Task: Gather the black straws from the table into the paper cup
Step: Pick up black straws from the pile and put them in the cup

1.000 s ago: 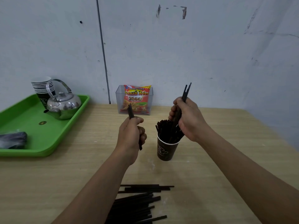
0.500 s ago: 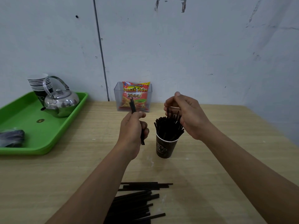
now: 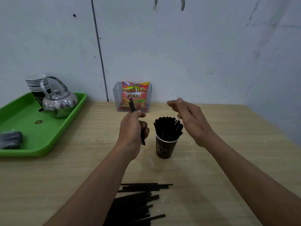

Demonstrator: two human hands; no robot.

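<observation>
near the bottom edge, a loose pile of black straws [image 3: 135, 204] lies flat on the pale wooden table [image 3: 81, 168], some fanned out, a few lying crosswise at the far side of the pile. two bare forearms reach forward over it.

further out, the left hand [image 3: 132, 128] has its fingers curled round a small bundle of straws [image 3: 132, 105], held nearly upright, with ends sticking out above and below the fist. just to its right stands a dark brown paper cup [image 3: 165, 147], upright, already packed with a dense bunch of straws [image 3: 167, 128] that splay above the rim. the right hand [image 3: 190, 118] hovers beside and slightly above the cup, fingers spread and relaxed, holding nothing; it is a little blurred.

the task looks partly done: many straws are in the cup, many are left on the table. the step in hand seems to be loading the left hand's bundle. that likely calls for aiming the lower ends into a gap in the crowded cup, perhaps steadying the light cup so it does not tip.

at the back, against the wall, a clear plastic box [image 3: 116, 98] holds a red french fries snack bag [image 3: 135, 93]. far left, a green tray [image 3: 21, 118] carries a steel kettle [image 3: 59, 101], a stack of paper cups [image 3: 37, 84] and a dark bundle [image 3: 10, 139].
</observation>
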